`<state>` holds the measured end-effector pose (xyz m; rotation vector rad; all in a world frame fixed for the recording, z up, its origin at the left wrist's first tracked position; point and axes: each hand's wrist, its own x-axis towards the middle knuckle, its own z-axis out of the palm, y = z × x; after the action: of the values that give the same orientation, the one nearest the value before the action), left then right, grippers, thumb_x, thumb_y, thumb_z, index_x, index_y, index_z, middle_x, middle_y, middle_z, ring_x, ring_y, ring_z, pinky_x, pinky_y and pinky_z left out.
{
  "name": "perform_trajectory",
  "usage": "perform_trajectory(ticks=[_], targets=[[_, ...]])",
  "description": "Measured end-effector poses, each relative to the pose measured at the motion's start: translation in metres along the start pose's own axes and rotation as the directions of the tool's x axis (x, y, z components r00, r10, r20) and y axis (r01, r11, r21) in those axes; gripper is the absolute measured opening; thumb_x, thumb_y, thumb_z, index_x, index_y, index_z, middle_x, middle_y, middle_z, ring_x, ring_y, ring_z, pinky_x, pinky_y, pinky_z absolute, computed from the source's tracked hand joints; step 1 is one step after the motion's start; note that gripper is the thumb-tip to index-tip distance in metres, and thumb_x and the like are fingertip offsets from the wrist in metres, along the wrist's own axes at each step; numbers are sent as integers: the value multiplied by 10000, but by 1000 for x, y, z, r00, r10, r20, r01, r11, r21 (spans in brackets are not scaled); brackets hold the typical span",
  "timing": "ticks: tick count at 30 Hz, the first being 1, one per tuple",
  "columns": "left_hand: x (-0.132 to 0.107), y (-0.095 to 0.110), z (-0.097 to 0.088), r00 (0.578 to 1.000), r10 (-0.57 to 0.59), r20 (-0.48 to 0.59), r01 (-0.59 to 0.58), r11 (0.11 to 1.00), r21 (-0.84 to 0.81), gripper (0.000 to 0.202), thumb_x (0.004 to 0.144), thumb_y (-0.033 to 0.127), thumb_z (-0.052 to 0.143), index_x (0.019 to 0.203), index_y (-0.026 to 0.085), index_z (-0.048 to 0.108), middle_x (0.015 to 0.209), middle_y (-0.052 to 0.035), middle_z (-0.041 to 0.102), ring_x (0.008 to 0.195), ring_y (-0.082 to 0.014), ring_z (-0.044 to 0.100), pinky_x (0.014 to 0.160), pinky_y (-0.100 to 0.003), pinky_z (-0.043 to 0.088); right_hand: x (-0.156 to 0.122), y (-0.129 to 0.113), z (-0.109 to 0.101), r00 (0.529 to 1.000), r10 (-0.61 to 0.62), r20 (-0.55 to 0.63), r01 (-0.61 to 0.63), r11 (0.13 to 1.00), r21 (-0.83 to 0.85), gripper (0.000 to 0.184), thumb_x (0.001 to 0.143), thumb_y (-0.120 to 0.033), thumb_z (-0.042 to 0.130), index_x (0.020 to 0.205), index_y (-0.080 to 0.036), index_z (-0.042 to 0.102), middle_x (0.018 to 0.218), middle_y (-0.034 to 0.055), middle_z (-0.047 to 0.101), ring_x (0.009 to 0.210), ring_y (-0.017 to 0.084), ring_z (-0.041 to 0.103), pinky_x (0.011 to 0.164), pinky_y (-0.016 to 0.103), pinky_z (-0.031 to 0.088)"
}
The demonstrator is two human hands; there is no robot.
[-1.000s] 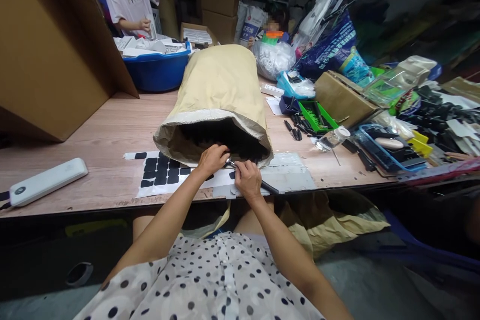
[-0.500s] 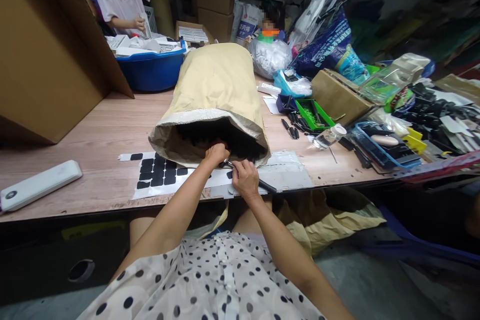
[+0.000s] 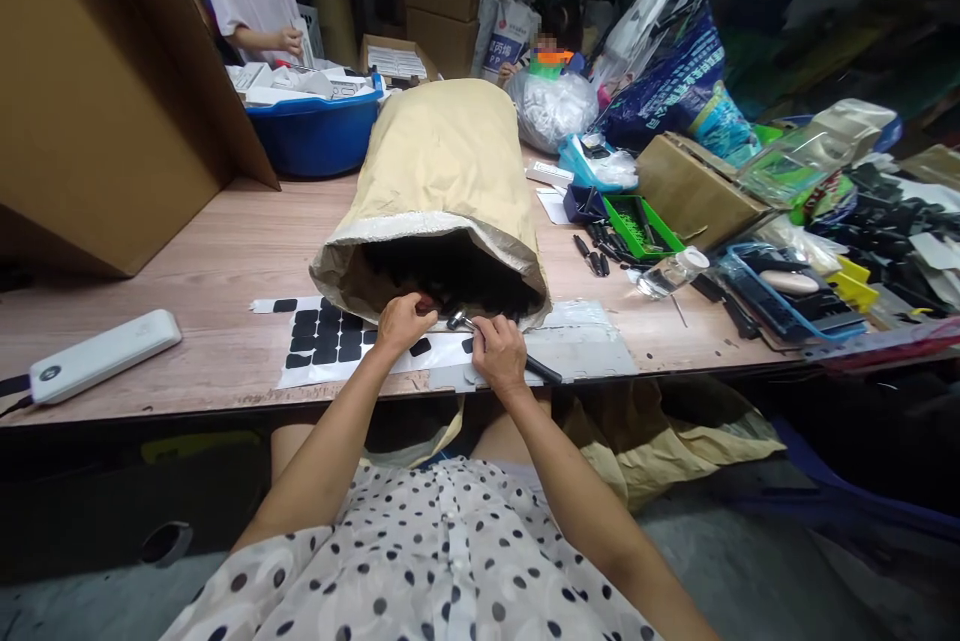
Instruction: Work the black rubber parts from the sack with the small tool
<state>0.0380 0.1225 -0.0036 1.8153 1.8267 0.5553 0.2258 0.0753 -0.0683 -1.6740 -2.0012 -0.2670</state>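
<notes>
A large tan sack (image 3: 442, 146) lies on the table with its mouth facing me, and dark pieces (image 3: 480, 271) are inside. At the lower lip of that mouth is my left hand (image 3: 405, 323), fingers pinched together; what they hold, if anything, I cannot make out. My right hand (image 3: 499, 353) is closed around a small hammer (image 3: 544, 369) with a black handle and a shiny metal head, which points toward the sack's opening. Beneath my hands a white sheet (image 3: 300, 379) carries rows of black rounded-square pads (image 3: 326, 336), and several loose pads lie between the hands.
A white power bank (image 3: 105, 358) lies at left, below a big cardboard box (image 3: 97, 101). Behind stands a blue tub (image 3: 315, 136) of white boxes, with a person beyond. At right are a green tray (image 3: 643, 226), a clear bottle (image 3: 673, 273) and a blue-rimmed basket (image 3: 795, 296).
My left hand has drawn back from the sack's mouth and moved left, away from the hammer head, which now shows more. My right hand keeps its grip on the hammer. The view has shifted slightly.
</notes>
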Motion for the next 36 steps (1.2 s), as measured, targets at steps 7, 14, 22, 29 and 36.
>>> perform_trajectory(ticks=[7,14,22,29,36], targets=[[8,25,7,988,36,150,-69,974,218,437,836,294,575,1248,222,704,1098,-85,769,1108,-279,688,936,-338,534,0,2,2,1000,-21,-22,21,1000,-5,256,922,-190,505,1078,-230,703,867,62,567,827,213,453,724,316,339],[16,27,7,973,-32,230,-39,953,299,379,875,346,535,1172,232,742,1144,-103,754,1123,-287,678,898,-329,535,-1,4,5,1000,-14,-16,14,1000,-6,265,922,-189,503,1094,-233,701,878,64,554,832,215,440,717,316,329],[5,-5,5,990,118,80,-129,979,158,293,862,358,587,1063,256,773,945,-56,730,959,-242,669,825,-310,515,0,3,2,999,-22,-39,21,1000,-4,250,920,-189,507,1066,-229,706,861,60,567,823,213,452,717,316,335],[-34,-59,10,953,301,-22,-302,953,-31,194,793,279,655,953,249,761,881,-16,664,860,-197,607,823,-321,488,0,1,1,999,7,-43,-7,1000,6,225,901,-198,539,1041,-227,713,869,60,585,823,212,468,719,316,343],[-43,-44,29,963,251,-96,-250,968,26,178,826,284,644,973,256,741,944,-42,690,968,-247,618,867,-373,450,2,6,-1,999,39,-11,-38,996,77,237,911,-204,532,1045,-238,725,868,59,618,819,212,508,722,316,381]])
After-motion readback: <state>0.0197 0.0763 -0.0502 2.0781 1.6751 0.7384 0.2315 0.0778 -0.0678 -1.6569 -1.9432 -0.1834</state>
